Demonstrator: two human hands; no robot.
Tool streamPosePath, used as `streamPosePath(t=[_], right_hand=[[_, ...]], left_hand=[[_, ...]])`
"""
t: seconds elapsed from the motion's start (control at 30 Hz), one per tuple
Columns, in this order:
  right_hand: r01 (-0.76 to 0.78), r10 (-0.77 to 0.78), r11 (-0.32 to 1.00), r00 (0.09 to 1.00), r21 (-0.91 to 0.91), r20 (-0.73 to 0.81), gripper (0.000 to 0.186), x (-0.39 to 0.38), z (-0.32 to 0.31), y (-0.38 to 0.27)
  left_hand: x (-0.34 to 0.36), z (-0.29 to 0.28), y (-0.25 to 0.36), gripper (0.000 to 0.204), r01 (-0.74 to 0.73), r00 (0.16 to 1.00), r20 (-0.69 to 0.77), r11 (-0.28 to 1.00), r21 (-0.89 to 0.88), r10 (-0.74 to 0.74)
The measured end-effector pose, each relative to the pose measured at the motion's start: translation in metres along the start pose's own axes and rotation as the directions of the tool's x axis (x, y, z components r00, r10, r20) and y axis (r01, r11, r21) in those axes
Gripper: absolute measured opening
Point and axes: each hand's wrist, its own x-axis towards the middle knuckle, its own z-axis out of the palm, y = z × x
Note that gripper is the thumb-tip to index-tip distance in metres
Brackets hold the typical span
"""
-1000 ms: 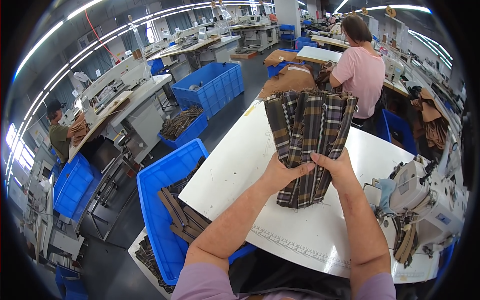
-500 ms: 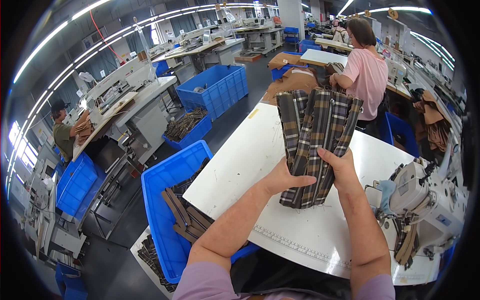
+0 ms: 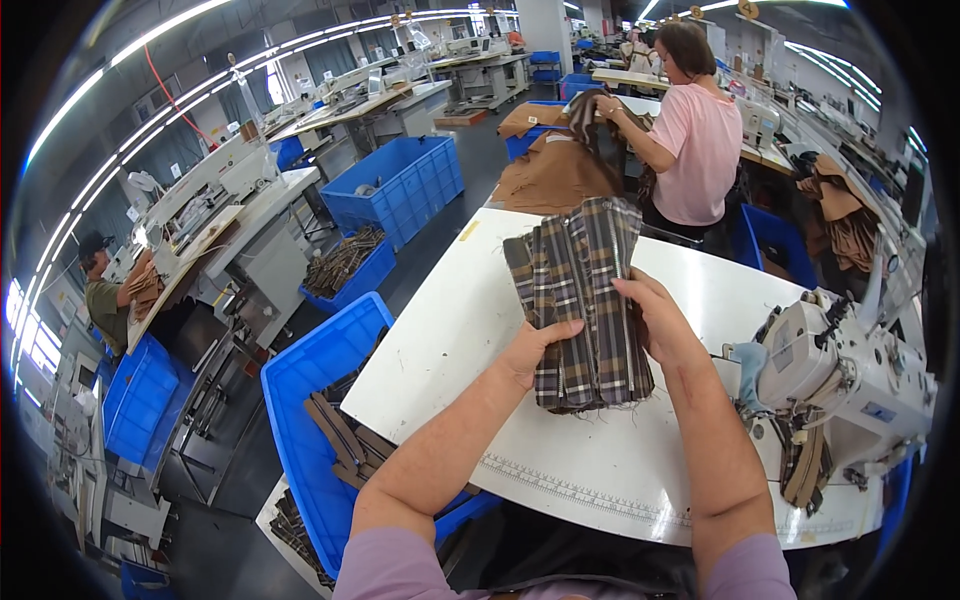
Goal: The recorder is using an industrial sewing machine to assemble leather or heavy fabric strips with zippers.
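Observation:
A bundle of plaid fabric strips with zippers point(image 3: 588, 320), in brown, black and white, stands slanted above the white table point(image 3: 425, 355). Along its lower left side my left hand point(image 3: 535, 350) is closed, thumb across the front strip. My right hand point(image 3: 655, 315) grips the right edge with the thumb in front; its other fingers are hidden behind the bundle. Loose threads hang from the frayed lower end.
A white sewing machine point(image 3: 830, 385) stands at the right, with strips hanging beside it. At left, a blue bin point(image 3: 285, 400) holds brown zippered strips point(image 3: 345, 435). Brown fabric point(image 3: 550, 180) lies past the table's far edge, where a co-worker in pink point(image 3: 690, 150) stands.
The strips, fanned out before, now sit squarer together, and the zippers show less. My view has shifted slightly. The co-worker in pink has lifted a dark piece of fabric.

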Motion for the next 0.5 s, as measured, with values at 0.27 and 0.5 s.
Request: streamPosePath(t=[0.27, 0.5], right_hand=[[0.072, -0.133, 0.932, 0.979, -0.356, -0.151, 0.046, 0.008, -0.012, 0.02], [0.252, -0.341, 0.87, 0.929, -0.424, -0.146, 0.038, 0.0, 0.004, 0.013]], left_hand=[[0.007, -0.008, -0.005, 0.051, 0.05, 0.988, -0.147, 0.996, 0.067, -0.04], [0.005, -0.007, -0.003, 0.051, 0.008, 0.997, -0.079, 0.999, 0.034, -0.005]])
